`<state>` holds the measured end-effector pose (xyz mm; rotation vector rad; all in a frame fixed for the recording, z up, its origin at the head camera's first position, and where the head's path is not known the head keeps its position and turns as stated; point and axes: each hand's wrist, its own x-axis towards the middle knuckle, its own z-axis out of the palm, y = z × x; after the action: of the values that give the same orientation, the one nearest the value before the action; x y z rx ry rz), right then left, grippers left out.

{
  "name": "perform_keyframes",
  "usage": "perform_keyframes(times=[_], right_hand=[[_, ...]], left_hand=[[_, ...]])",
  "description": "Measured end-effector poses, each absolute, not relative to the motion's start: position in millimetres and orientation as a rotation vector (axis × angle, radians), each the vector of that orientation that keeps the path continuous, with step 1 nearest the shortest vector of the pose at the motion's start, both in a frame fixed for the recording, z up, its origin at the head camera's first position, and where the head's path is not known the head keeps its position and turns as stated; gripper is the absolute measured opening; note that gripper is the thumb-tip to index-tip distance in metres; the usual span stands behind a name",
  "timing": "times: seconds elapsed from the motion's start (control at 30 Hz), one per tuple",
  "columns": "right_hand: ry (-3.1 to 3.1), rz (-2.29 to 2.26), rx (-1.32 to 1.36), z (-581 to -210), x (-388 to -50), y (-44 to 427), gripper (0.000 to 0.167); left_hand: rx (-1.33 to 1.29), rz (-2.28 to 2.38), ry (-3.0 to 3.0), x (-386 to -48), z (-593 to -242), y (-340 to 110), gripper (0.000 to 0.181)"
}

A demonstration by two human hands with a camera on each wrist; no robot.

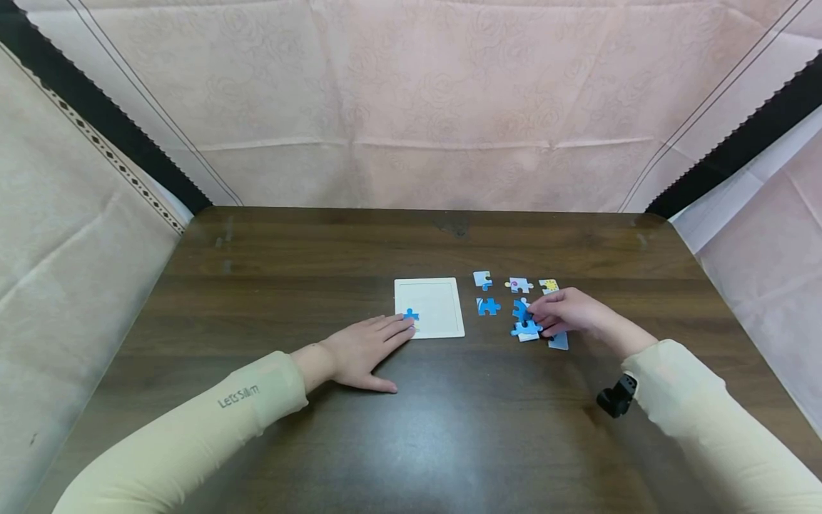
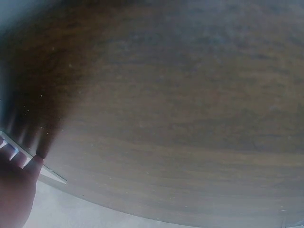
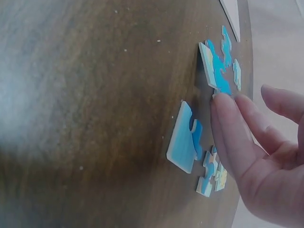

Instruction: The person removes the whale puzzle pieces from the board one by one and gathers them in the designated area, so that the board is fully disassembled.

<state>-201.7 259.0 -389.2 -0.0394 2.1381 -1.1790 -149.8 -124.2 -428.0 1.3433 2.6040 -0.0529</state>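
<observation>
My left hand (image 1: 369,353) lies with fingers outstretched, their tips on the lower left edge of a white puzzle tray (image 1: 443,307). One blue jigsaw piece (image 1: 411,314) sits in that tray's lower left corner, partly behind the fingers. Over a group of jigsaw pieces at the right hovers my right hand (image 1: 565,310), its fingers slightly bent. Its fingertips are close to a blue piece (image 1: 521,309); contact is hard to tell. A blue-and-white piece (image 1: 526,330) lies just below it. In the right wrist view, no piece shows between the fingers (image 3: 228,123).
Other pieces lie nearby: a blue-and-white one (image 1: 481,279), a blue one (image 1: 489,306), a pale one (image 1: 519,285), a yellow-patterned one (image 1: 549,285) and a light blue one (image 1: 559,341). A brown wooden table (image 1: 411,428) holds everything; pale cloth (image 1: 417,107) hangs behind.
</observation>
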Motion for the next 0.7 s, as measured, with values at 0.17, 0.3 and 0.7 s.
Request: perform_keyframes(times=[0.17, 0.3, 0.7], right_hand=[[2.139, -1.158, -0.05, -388.4, -201.7, 260.7, 0.043], [2.14, -1.133, -0.063, -388.9, -201.6, 261.7, 0.044], [2.149, -1.151, -0.082, -388.2, -207.0, 244.8, 0.046]], left_hand=[[1.346, -0.058, 2.603, -149.6, -427.5, -124.1, 0.089], [1.344, -0.053, 2.602, -149.3, -426.2, -123.7, 0.09], [1.35, 0.017, 2.593, -151.1, -426.1, -125.3, 0.088]])
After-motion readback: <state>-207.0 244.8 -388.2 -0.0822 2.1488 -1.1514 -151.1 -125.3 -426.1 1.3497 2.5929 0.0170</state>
